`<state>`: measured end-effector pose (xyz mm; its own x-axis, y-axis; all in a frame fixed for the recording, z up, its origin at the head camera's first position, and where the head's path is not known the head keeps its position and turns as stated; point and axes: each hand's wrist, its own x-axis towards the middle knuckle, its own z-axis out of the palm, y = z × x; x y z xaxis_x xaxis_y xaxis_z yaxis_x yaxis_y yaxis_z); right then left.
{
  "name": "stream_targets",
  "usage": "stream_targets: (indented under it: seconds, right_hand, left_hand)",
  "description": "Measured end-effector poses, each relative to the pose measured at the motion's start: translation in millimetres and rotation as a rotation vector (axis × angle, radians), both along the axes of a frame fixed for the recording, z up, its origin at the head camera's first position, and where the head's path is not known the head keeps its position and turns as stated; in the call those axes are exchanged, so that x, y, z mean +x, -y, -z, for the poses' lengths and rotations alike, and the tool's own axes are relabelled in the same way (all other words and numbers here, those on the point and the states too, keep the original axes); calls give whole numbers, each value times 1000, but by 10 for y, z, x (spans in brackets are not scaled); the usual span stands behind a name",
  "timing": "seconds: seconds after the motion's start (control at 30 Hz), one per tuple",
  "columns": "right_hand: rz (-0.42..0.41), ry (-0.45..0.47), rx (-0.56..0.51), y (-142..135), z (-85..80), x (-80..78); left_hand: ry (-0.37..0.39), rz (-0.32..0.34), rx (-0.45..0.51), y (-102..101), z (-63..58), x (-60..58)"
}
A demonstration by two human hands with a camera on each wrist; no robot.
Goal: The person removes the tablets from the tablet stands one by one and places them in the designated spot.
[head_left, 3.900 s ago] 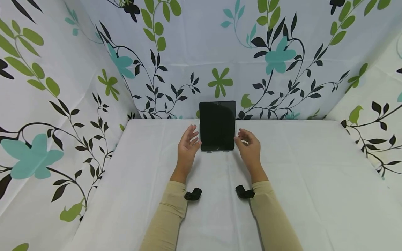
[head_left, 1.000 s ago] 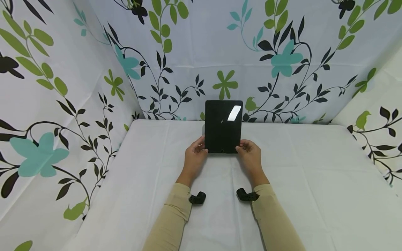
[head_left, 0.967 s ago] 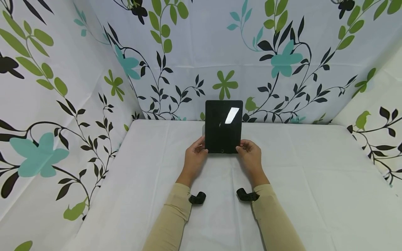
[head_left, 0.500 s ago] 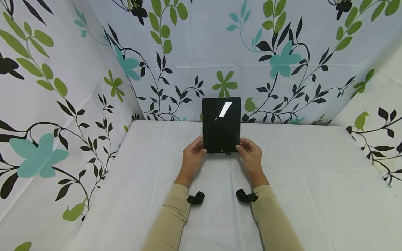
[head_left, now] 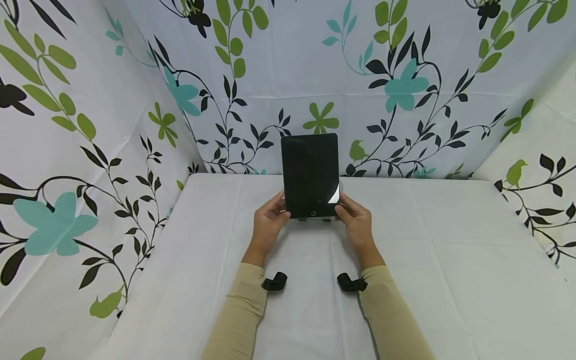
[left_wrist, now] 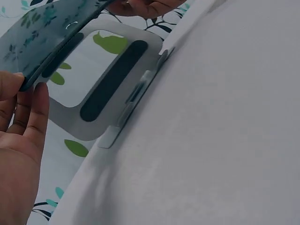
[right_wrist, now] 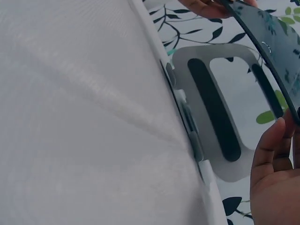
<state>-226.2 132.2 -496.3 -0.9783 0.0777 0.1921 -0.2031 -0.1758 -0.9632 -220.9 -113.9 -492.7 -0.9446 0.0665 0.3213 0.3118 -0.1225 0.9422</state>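
A black tablet (head_left: 310,172) with a round home button is held up at the back of the table. My left hand (head_left: 269,225) pinches its lower left edge, thumb in front and fingers behind. Its lower right edge is gripped the same way by my right hand (head_left: 357,225). Both wrist views show a grey metal tablet stand (left_wrist: 98,119) with dark padded strips standing behind the tablet on the table. In the right wrist view the tablet (right_wrist: 276,51) is apart from the stand's back plate (right_wrist: 187,70). The head view hides most of the stand.
The table (head_left: 216,300) is covered with a white cloth. A patterned curtain (head_left: 270,65) with leaves and birds hangs close behind the stand, and more of it hangs at both sides. Black wrist cameras (head_left: 275,281) sit on both sleeves.
Earlier, the hands were beside the tablet with fingers loose; they have since gripped its lower corners. Over the last second the tablet has risen and shifted slightly left, and the stand's feet show below it.
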Motion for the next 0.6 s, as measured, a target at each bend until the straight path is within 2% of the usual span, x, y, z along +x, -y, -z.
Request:
stream_targets:
  seconds: [0.2,0.47,0.6]
  right_hand:
    - [-66,-54,42,63,-112,27]
    - [-133,-68,120,192,-220,84]
    - [-176,-80,118,276,-278,134]
  left_hand:
    - [-28,19,22,102,-89,2]
    - [-53,19,34,318,-216,43]
    - [-77,37,57,442,-307,78]
